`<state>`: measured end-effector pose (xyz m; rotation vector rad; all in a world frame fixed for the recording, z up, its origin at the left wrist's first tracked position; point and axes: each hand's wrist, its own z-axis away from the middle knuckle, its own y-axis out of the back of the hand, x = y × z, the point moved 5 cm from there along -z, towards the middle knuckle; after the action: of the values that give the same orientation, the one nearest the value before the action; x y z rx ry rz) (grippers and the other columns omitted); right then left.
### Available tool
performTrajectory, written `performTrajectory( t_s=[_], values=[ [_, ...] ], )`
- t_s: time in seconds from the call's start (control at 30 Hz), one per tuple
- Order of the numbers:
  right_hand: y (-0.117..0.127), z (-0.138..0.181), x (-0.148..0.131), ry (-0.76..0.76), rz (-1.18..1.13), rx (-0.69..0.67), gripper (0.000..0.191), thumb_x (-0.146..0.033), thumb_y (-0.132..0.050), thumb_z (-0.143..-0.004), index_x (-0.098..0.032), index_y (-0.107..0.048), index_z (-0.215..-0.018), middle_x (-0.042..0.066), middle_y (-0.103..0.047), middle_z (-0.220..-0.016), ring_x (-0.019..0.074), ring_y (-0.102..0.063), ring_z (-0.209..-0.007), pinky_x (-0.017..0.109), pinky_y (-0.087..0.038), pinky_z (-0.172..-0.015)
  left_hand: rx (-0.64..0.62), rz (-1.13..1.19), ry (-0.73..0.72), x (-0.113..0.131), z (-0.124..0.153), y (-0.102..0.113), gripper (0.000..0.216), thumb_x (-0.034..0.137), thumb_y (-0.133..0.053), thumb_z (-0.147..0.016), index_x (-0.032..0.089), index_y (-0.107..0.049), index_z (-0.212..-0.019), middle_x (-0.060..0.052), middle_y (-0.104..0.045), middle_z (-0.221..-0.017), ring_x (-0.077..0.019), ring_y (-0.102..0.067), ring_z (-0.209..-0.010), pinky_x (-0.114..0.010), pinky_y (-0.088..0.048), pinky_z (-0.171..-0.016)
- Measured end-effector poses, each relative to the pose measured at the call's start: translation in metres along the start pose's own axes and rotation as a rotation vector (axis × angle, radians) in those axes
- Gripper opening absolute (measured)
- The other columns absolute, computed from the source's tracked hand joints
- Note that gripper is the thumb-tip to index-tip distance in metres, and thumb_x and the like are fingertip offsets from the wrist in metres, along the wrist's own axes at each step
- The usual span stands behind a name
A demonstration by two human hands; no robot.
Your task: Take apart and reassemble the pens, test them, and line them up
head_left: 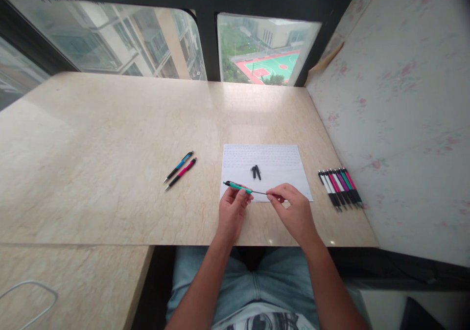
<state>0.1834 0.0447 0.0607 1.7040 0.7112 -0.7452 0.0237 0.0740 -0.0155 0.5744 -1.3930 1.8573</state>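
My left hand (234, 207) is closed round a green pen barrel (238, 187) with a black clip, its clip end pointing left. A thin dark refill (259, 193) sticks out of the barrel's right end. The fingertips of my right hand (292, 205) pinch the far end of that refill. Both hands are over the near edge of a sheet of paper (271, 156) with lines of writing at its top. Small black pen parts (256, 172) lie on the paper just beyond the green barrel.
A blue pen (178, 166) and a pink pen (181, 174) lie to the left on the marble-patterned counter (110, 173). Several pens (340, 188) in mixed colours lie in a row at the right, near the papered wall (404, 124). A white cable (40, 283) lies at lower left.
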Motion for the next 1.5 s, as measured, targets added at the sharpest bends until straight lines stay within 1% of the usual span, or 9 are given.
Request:
performTrajectory(
  t_s=[0.23, 0.4, 0.5, 0.63, 0.77, 1.1, 1.33, 1.43, 1.5],
  values=[
    [-0.004, -0.002, -0.008, -0.020, -0.081, -0.031, 0.018, -0.032, -0.061, -0.091, -0.022, -0.073, -0.100, 0.003, -0.070, -0.080, 0.0168, -0.062, -0.069, 0.030, -0.052, -0.069, -0.042, 0.026, 0.050, -0.001, 0.001, -0.001, 0.020, 0.026, -0.082, -0.076, 0.015, -0.070, -0.088, -0.003, -0.070, -0.085, -0.0109, -0.064, -0.073, -0.024, -0.049, -0.071],
    [-0.012, -0.010, 0.013, -0.117, -0.245, -0.063, 0.033, -0.042, -0.050, -0.097, -0.020, -0.069, -0.113, 0.006, -0.073, -0.090, 0.0190, -0.066, -0.080, 0.030, -0.052, -0.068, -0.018, 0.148, 0.095, 0.002, 0.000, 0.000, 0.023, 0.025, -0.084, -0.073, 0.016, -0.069, -0.088, -0.003, -0.071, -0.086, -0.0088, -0.063, -0.071, -0.020, -0.048, -0.066],
    [-0.017, -0.028, 0.036, -0.108, -0.064, 0.013, 0.032, -0.036, -0.048, -0.096, -0.017, -0.070, -0.109, 0.010, -0.073, -0.097, 0.0208, -0.066, -0.084, 0.032, -0.051, -0.070, -0.012, 0.185, 0.104, 0.002, -0.001, 0.000, 0.024, 0.024, -0.084, -0.072, 0.016, -0.069, -0.088, -0.003, -0.071, -0.086, -0.0083, -0.063, -0.071, -0.019, -0.049, -0.066],
    [-0.034, -0.055, 0.055, -0.018, 0.231, -0.063, 0.034, -0.020, -0.048, -0.091, -0.016, -0.069, -0.119, 0.010, -0.069, -0.097, 0.0208, -0.063, -0.084, 0.036, -0.049, -0.084, -0.012, 0.191, 0.109, 0.002, -0.001, 0.000, 0.025, 0.023, -0.085, -0.072, 0.015, -0.069, -0.089, -0.003, -0.071, -0.087, -0.0083, -0.063, -0.072, -0.018, -0.049, -0.066],
    [-0.047, -0.069, 0.060, 0.031, 0.329, -0.137, 0.039, -0.019, -0.052, -0.089, -0.016, -0.066, -0.125, 0.011, -0.065, -0.103, 0.0232, -0.062, -0.098, 0.035, -0.048, -0.089, -0.012, 0.188, 0.114, 0.000, -0.001, 0.000, 0.025, 0.023, -0.085, -0.072, 0.015, -0.068, -0.089, -0.003, -0.070, -0.087, -0.0079, -0.063, -0.072, -0.018, -0.048, -0.066],
    [-0.054, -0.070, 0.054, -0.028, 0.459, -0.184, 0.032, -0.018, -0.053, -0.091, -0.025, -0.069, -0.119, 0.009, -0.066, -0.103, 0.0219, -0.062, -0.095, 0.030, -0.046, -0.076, -0.004, 0.138, 0.113, -0.001, -0.001, 0.000, 0.025, 0.024, -0.084, -0.073, 0.015, -0.067, -0.088, -0.003, -0.070, -0.086, -0.0089, -0.063, -0.072, -0.021, -0.048, -0.066],
    [-0.040, -0.067, 0.052, -0.058, 0.320, -0.046, 0.016, -0.017, -0.056, -0.084, -0.020, -0.069, -0.093, 0.007, -0.070, -0.091, 0.0199, -0.063, -0.081, 0.032, -0.047, -0.075, -0.005, 0.123, 0.098, 0.000, -0.001, -0.001, 0.024, 0.024, -0.084, -0.073, 0.015, -0.068, -0.088, -0.003, -0.070, -0.086, -0.0092, -0.063, -0.071, -0.022, -0.049, -0.066],
    [-0.030, -0.051, 0.052, -0.132, 0.091, 0.013, 0.013, -0.027, -0.057, -0.085, -0.020, -0.068, -0.082, 0.004, -0.071, -0.081, 0.0177, -0.062, -0.069, 0.031, -0.049, -0.069, 0.034, 0.123, 0.049, 0.002, -0.002, 0.002, 0.026, 0.025, -0.085, -0.072, 0.016, -0.068, -0.089, -0.003, -0.071, -0.086, -0.0086, -0.063, -0.071, -0.021, -0.049, -0.066],
    [-0.025, -0.037, 0.053, -0.191, -0.083, 0.035, 0.018, -0.035, -0.059, -0.085, -0.020, -0.068, -0.084, 0.005, -0.072, -0.082, 0.0189, -0.064, -0.071, 0.031, -0.050, -0.066, 0.069, 0.127, 0.011, 0.004, -0.002, 0.005, 0.027, 0.027, -0.085, -0.071, 0.017, -0.068, -0.090, -0.003, -0.072, -0.088, -0.0084, -0.064, -0.071, -0.021, -0.050, -0.066]
  ],
)
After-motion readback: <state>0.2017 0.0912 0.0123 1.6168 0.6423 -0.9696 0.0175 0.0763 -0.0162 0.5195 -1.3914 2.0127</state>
